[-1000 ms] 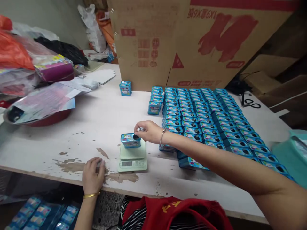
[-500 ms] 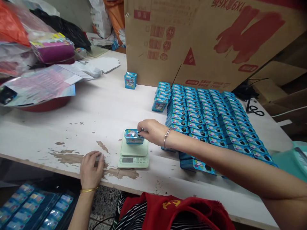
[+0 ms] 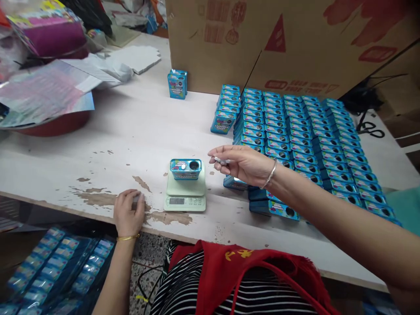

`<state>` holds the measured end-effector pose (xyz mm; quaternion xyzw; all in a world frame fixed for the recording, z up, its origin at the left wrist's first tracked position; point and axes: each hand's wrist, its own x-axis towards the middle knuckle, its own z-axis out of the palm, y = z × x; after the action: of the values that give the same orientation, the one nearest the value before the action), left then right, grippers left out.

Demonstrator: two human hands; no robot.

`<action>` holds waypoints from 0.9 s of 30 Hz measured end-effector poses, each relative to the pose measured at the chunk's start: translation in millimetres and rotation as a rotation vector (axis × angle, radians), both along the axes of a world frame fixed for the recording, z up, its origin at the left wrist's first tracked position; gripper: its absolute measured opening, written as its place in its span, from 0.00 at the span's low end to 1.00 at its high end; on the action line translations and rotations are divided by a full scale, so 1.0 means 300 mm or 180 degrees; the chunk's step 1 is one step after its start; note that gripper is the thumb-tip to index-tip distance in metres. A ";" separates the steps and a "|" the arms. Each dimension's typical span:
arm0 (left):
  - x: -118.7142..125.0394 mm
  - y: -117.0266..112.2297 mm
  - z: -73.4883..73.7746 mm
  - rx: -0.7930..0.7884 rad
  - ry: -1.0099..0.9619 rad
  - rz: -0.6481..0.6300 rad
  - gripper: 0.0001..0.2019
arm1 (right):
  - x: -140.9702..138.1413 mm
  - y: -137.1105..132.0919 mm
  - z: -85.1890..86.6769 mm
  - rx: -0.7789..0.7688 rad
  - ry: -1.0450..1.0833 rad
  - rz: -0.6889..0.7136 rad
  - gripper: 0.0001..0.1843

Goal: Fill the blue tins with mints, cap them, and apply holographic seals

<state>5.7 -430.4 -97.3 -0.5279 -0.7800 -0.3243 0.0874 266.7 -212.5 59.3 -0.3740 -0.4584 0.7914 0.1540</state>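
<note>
White tabletop [image 3: 131,135], paint worn brown at front edge; cardboard box [image 3: 229,43] across top. Lower left: left hand [image 3: 128,212] on edge, fingers curled, grasp unclear. Centre: blue tin [image 3: 185,169], round hole in lid, atop green scale [image 3: 185,199]. Just right, clear of tin: right hand [image 3: 246,164], fingers pinching small pale piece [image 3: 222,161]. Far right: rows of tins [image 3: 302,135].

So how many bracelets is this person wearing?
2: a gold bangle behind the left hand, a silver bangle behind the right hand. Both arms are bare, so none seems hidden.
</note>
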 end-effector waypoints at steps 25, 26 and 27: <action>0.000 0.004 0.004 -0.0063 -0.0065 0.0056 0.08 | -0.147 -0.027 0.023 0.3395 -0.1338 0.1214 0.11; 0.002 0.004 0.004 -0.0080 -0.0091 0.0067 0.08 | -0.139 -0.025 0.019 0.3163 -0.1221 0.1065 0.11; 0.004 0.003 0.003 -0.0105 -0.0120 0.0076 0.08 | -0.129 -0.023 0.015 0.2843 -0.1070 0.0920 0.11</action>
<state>6.8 -429.5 -96.4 -0.5137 -0.7931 -0.3203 0.0678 228.0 -219.4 63.8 -0.3266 -0.8182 0.4598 0.1118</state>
